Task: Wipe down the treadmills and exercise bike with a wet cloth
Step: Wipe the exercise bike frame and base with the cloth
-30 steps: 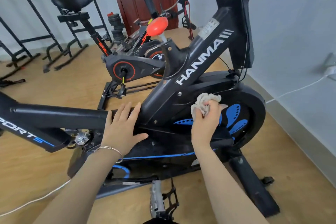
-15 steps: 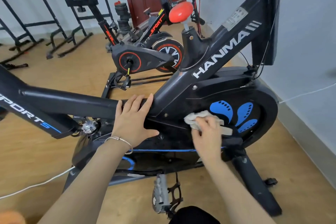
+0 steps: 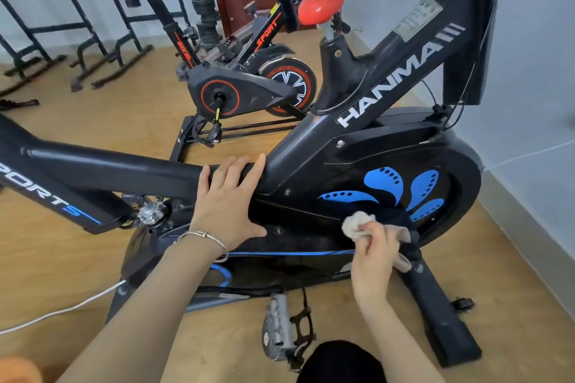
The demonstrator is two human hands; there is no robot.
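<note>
While right hand (image 3: 375, 253) grips bunched cloth (image 3: 357, 222), left hand (image 3: 225, 202) flat on bike (image 3: 389, 146): dangling tail, lower right, may snag.

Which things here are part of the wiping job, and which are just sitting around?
In use: cloth, right hand gripping it, left hand braced on the black HANMA bike.
Lying about: red-trimmed bike behind, metal racks, white cable on the floor.

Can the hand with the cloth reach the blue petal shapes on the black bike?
Probably yes. The right hand holds the cloth against the black cover just below the blue petals, and nothing lies between them. The left hand rests on the frame, off to the side.
</note>
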